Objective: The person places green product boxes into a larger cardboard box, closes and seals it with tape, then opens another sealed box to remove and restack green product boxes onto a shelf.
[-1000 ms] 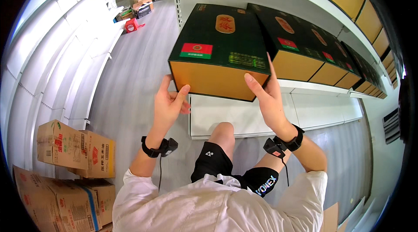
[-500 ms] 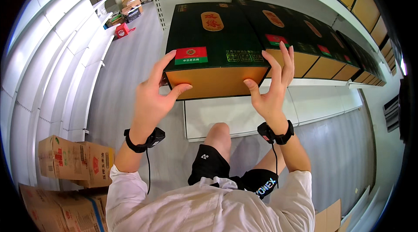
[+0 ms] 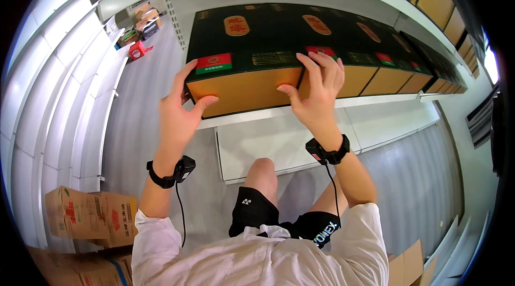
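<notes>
A dark green gift box with a gold front side sits at the left end of a row on the white shelf. My left hand grips its left front corner, fingers on the top edge and side, thumb against the gold front. At the box's right front corner, my right hand presses its thumb to the gold side, with its fingers over the top near the neighbouring box. Both wrists wear black strapped devices.
More matching boxes continue the row to the right. Gold boxes stand on the shelf above. White shelving lines the left side. Cardboard cartons are at the lower left; a red box lies on the far floor.
The held box has moved away from me and deeper onto the shelf, its front now about level with the row. Both hands went with it.
</notes>
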{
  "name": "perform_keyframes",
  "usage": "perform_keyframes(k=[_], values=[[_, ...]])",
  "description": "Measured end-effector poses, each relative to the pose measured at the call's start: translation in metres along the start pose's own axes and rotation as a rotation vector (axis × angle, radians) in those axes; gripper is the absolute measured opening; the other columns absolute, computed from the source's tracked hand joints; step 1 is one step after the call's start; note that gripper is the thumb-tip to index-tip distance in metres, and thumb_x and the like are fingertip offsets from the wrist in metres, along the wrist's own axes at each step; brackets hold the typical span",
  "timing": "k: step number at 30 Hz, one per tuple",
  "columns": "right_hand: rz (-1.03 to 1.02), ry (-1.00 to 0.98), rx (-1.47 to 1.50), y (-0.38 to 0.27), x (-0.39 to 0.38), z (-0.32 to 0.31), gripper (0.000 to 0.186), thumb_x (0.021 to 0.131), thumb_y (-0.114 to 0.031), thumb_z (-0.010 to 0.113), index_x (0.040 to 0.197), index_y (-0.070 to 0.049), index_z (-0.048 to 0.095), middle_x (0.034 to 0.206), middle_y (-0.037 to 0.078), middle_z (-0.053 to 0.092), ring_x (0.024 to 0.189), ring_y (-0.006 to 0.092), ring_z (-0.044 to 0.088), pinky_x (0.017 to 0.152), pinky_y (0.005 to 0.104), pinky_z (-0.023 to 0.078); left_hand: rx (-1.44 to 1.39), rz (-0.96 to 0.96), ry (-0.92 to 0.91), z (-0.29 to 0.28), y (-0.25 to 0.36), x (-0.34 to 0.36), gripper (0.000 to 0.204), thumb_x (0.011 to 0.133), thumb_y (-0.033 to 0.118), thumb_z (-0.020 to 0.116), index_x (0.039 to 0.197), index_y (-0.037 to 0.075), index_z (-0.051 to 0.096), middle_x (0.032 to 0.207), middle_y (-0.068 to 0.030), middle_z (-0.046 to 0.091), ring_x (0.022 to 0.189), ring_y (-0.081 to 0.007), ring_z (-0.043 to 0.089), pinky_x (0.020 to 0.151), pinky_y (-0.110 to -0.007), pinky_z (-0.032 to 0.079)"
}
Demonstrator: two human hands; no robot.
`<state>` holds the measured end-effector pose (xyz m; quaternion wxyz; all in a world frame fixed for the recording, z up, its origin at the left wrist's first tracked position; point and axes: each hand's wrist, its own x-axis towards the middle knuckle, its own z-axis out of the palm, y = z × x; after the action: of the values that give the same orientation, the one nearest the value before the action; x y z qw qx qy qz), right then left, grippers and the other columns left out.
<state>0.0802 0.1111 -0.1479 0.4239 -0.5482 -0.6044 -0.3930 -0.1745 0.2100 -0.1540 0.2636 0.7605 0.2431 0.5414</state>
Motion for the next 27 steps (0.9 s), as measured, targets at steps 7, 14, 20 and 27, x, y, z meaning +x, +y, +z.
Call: perform_keyframes(k=[7, 14, 20, 27], values=[[-0.009, 0.014, -0.013, 0.004, -0.004, 0.005, 0.062, 0.075, -0.034, 0.080, 0.129, -0.009, 0.058, 0.127, 0.012, 0.050, 0.122, 0.0340, 0.045, 0.109, 0.0547, 0.029, -0.026, -0.089, -0.011, 0.002, -0.001, 0.004, 0.070, 0.076, 0.004, 0.081, 0.138, 0.010, 0.050, 0.111, -0.0143, 0.069, 0.100, -0.0210, 0.069, 0.090, -0.033, 0.055], [0.271, 0.270, 0.006, 0.069, -0.016, -0.046, 0.076, 0.091, -0.036, 0.068, 0.151, -0.004, 0.033, 0.155, 0.026, 0.026, 0.146, 0.0422, 0.020, 0.116, 0.0484, 0.021, 0.352, 0.339, 0.252, 0.018, 0.014, -0.002, 0.070, 0.077, 0.014, 0.080, 0.140, 0.011, 0.051, 0.150, -0.0166, 0.042, 0.141, -0.0357, 0.035, 0.114, -0.050, 0.028], [0.660, 0.083, 0.131, 0.122, -0.049, -0.048, 0.081, 0.100, -0.043, 0.054, 0.151, 0.007, 0.017, 0.155, 0.040, 0.008, 0.148, 0.0472, 0.006, 0.118, 0.0431, 0.016, 0.226, 0.550, -0.141, 0.076, 0.048, 0.002, 0.065, 0.084, 0.022, 0.072, 0.143, 0.012, 0.049, 0.157, -0.0126, 0.033, 0.147, -0.0372, 0.024, 0.118, -0.052, 0.017], [0.629, 0.067, 0.084, 0.112, -0.052, -0.033, 0.070, 0.103, -0.034, 0.048, 0.151, 0.007, 0.017, 0.155, 0.040, 0.005, 0.146, 0.0509, 0.005, 0.118, 0.0441, 0.017, 0.296, 0.553, -0.403, 0.152, 0.043, -0.009, 0.065, 0.091, 0.031, 0.064, 0.150, 0.020, 0.040, 0.161, -0.0052, 0.028, 0.149, -0.0290, 0.021, 0.118, -0.053, 0.014]])
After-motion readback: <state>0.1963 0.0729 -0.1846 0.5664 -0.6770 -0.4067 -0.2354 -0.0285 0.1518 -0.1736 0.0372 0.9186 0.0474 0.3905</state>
